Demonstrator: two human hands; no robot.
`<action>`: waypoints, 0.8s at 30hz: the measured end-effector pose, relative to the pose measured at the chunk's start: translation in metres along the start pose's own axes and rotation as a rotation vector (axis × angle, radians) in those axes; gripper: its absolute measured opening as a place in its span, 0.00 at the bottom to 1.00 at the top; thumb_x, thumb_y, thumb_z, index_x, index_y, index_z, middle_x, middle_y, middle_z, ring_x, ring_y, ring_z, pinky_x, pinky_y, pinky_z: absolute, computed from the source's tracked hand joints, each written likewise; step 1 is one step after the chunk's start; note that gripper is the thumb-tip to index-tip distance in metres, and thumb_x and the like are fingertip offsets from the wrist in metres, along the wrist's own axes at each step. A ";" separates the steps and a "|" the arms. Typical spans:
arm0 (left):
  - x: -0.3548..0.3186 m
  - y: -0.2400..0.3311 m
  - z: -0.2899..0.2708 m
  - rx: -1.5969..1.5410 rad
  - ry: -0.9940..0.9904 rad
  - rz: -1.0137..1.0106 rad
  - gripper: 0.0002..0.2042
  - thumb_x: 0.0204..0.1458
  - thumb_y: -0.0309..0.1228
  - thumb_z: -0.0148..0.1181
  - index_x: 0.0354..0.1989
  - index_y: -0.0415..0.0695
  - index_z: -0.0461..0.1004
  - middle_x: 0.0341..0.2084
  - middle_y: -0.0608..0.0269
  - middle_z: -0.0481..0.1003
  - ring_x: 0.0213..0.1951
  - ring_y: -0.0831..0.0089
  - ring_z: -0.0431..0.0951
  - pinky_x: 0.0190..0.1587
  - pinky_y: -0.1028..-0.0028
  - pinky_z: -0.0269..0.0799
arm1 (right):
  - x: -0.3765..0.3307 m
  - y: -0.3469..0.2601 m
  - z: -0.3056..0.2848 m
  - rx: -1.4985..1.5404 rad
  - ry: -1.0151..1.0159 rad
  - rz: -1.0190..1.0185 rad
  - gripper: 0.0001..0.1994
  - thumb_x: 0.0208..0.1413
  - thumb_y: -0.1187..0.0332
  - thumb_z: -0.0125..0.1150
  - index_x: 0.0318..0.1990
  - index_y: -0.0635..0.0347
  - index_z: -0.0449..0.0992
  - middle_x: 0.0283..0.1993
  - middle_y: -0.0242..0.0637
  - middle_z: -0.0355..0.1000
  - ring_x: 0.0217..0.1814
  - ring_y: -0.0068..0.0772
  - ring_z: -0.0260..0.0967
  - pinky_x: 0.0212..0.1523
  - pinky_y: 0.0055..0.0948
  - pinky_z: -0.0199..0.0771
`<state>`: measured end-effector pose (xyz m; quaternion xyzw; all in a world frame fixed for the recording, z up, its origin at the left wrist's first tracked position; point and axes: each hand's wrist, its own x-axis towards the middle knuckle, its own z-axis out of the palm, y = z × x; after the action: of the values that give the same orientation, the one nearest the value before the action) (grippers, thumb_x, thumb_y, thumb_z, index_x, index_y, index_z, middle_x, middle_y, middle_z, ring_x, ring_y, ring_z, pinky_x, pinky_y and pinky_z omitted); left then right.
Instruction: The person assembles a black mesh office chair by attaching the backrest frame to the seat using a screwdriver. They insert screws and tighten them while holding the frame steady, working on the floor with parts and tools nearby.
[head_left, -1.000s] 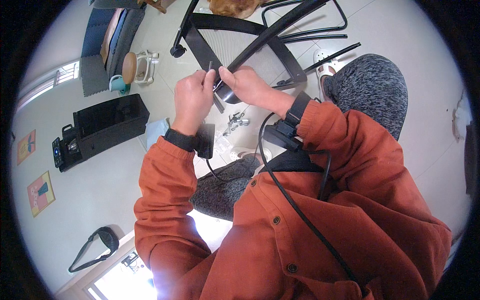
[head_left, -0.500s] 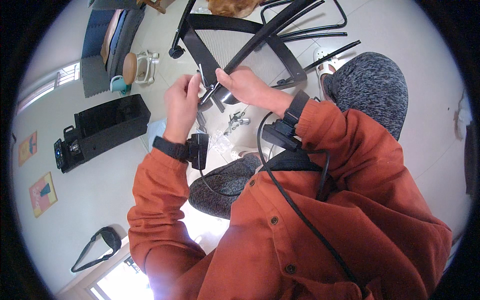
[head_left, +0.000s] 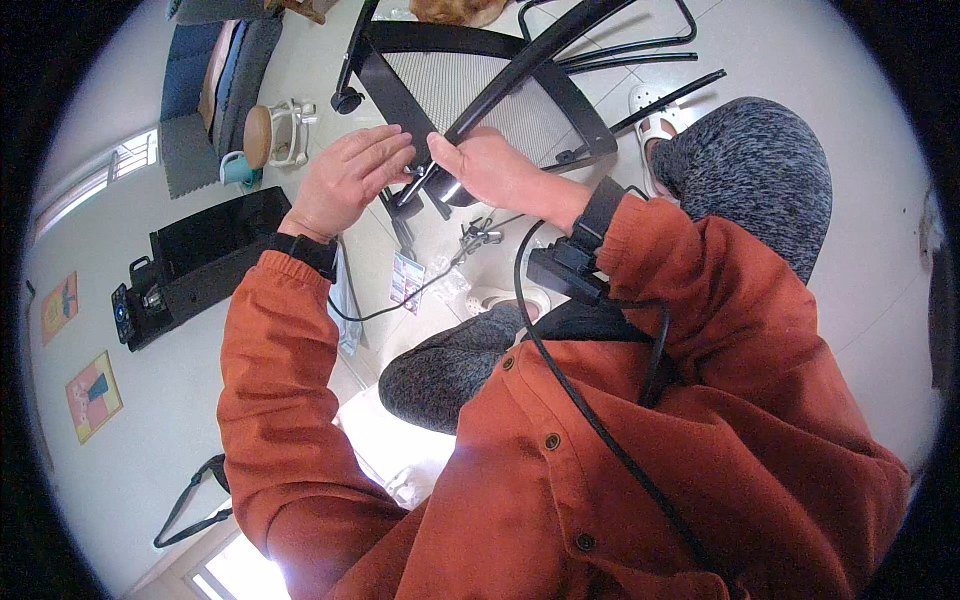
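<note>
My right hand (head_left: pixel 488 170) is wrapped round a long black metal tube (head_left: pixel 535 60), close to its lower end, with the thumb along the top. At that end, the fingers of my left hand (head_left: pixel 350 180) are bent together round a small metal hex key (head_left: pixel 414 172), mostly hidden by the fingertips. Beneath the tube lies a black chair backrest frame with grey mesh (head_left: pixel 455 90). A caster (head_left: pixel 347 101) on a black leg is just beyond my left hand.
Black bent tubes (head_left: pixel 630 62) lie at the far right. On the floor below my hands are small metal parts (head_left: pixel 482 235) and a printed sheet (head_left: pixel 407 282). A cable (head_left: pixel 590 430) hangs across my front. A round-topped stool (head_left: pixel 258 137) stands at left; an animal's orange fur (head_left: pixel 455 10) shows at the top.
My left hand has turned, its back now upward and its fingers over the hex key, whose bent shaft showed before. The left forearm has swung outward. My right hand keeps its grip on the tube.
</note>
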<state>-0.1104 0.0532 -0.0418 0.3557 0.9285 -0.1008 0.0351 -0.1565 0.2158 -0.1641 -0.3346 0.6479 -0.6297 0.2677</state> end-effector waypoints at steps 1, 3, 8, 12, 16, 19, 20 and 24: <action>0.000 -0.002 0.001 0.007 -0.005 0.001 0.14 0.39 0.30 0.62 0.38 0.43 0.72 0.39 0.62 0.73 0.45 0.66 0.73 0.43 0.72 0.71 | 0.000 0.001 0.000 -0.011 0.017 -0.013 0.27 0.61 0.53 0.32 0.24 0.66 0.71 0.20 0.51 0.67 0.27 0.55 0.66 0.32 0.43 0.67; -0.001 -0.002 0.003 0.001 0.017 -0.012 0.12 0.39 0.30 0.62 0.34 0.44 0.72 0.35 0.64 0.74 0.41 0.68 0.74 0.38 0.73 0.72 | 0.000 0.002 0.001 -0.029 0.051 -0.038 0.27 0.61 0.53 0.32 0.24 0.65 0.71 0.20 0.51 0.67 0.27 0.55 0.66 0.32 0.43 0.67; -0.004 0.020 0.012 -0.058 0.063 -0.280 0.06 0.41 0.30 0.62 0.26 0.44 0.72 0.21 0.66 0.72 0.26 0.70 0.73 0.24 0.72 0.68 | 0.003 0.004 0.002 -0.020 0.074 -0.050 0.27 0.61 0.53 0.31 0.23 0.65 0.71 0.19 0.51 0.66 0.26 0.55 0.66 0.32 0.44 0.66; -0.001 0.065 0.022 -0.463 0.165 -0.915 0.09 0.53 0.31 0.53 0.26 0.39 0.72 0.16 0.60 0.71 0.16 0.67 0.71 0.22 0.71 0.67 | 0.002 0.005 0.005 0.021 0.076 -0.009 0.29 0.60 0.51 0.31 0.20 0.66 0.70 0.17 0.51 0.66 0.25 0.55 0.66 0.32 0.44 0.66; 0.008 0.076 0.019 -1.452 0.251 -1.533 0.16 0.58 0.38 0.45 0.29 0.38 0.72 0.19 0.61 0.74 0.20 0.74 0.73 0.24 0.77 0.69 | 0.000 0.007 0.009 0.029 0.068 0.000 0.29 0.60 0.52 0.32 0.18 0.68 0.69 0.17 0.50 0.66 0.25 0.54 0.66 0.32 0.44 0.66; 0.014 0.072 0.009 -1.752 0.281 -1.605 0.18 0.59 0.41 0.42 0.31 0.37 0.71 0.22 0.62 0.73 0.23 0.76 0.74 0.27 0.78 0.71 | 0.004 0.009 0.010 0.005 0.064 -0.024 0.28 0.60 0.53 0.32 0.20 0.67 0.69 0.17 0.50 0.66 0.24 0.53 0.66 0.31 0.45 0.66; 0.015 0.071 0.004 -1.688 0.202 -1.580 0.19 0.59 0.42 0.42 0.31 0.37 0.71 0.23 0.61 0.73 0.24 0.76 0.74 0.28 0.79 0.71 | 0.004 0.009 0.011 0.004 0.097 -0.096 0.27 0.60 0.53 0.32 0.21 0.67 0.69 0.18 0.50 0.66 0.24 0.53 0.66 0.31 0.44 0.67; 0.017 0.075 -0.004 -1.356 0.148 -1.499 0.17 0.57 0.41 0.47 0.35 0.35 0.69 0.23 0.62 0.73 0.25 0.78 0.74 0.28 0.80 0.71 | 0.005 0.011 0.008 0.000 0.099 -0.118 0.25 0.60 0.54 0.32 0.25 0.67 0.69 0.17 0.50 0.66 0.24 0.53 0.67 0.29 0.43 0.67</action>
<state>-0.0728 0.1202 -0.0523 -0.4081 0.7740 0.4737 0.0996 -0.1542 0.2066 -0.1752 -0.3407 0.6395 -0.6602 0.1977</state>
